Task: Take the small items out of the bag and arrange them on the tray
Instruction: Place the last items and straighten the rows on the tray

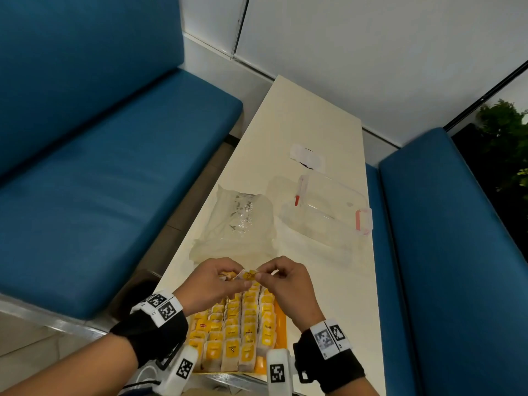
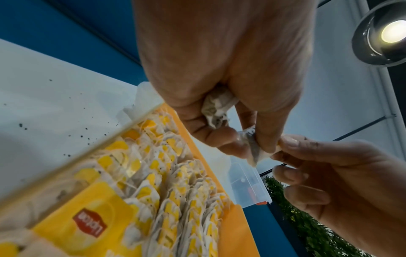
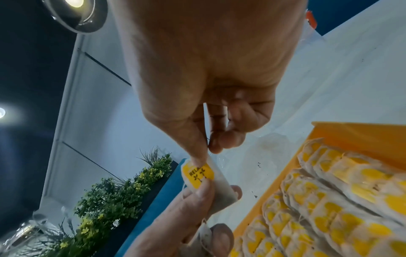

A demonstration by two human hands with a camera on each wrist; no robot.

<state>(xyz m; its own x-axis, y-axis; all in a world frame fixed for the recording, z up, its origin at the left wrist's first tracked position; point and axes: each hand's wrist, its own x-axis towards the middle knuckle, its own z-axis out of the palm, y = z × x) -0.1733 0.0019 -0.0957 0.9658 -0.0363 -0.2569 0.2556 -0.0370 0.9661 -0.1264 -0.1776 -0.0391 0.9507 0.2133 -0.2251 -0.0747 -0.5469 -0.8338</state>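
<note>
Both hands meet just above the far end of the orange tray (image 1: 281, 324), which holds rows of yellow-tagged tea bags (image 1: 231, 335). Between the hands is one tea bag (image 1: 250, 274) with a yellow tag (image 3: 199, 173). My left hand (image 1: 217, 278) pinches its lower part with thumb and finger and also keeps a crumpled tea bag (image 2: 216, 106) bunched in the palm. The thumb and forefinger of my right hand (image 1: 283, 277) pinch the top edge of the shared tea bag (image 2: 255, 151). Beyond the hands the clear plastic bag (image 1: 240, 221) lies flat on the table.
A clear lidded container (image 1: 328, 212) with red clasps stands right of the bag, near the table's right edge. Farther back lies a white paper (image 1: 307, 157). Blue benches (image 1: 114, 167) flank the narrow cream table (image 1: 314, 115). Dark crumbs dot the tabletop (image 2: 83, 135) beside the tray.
</note>
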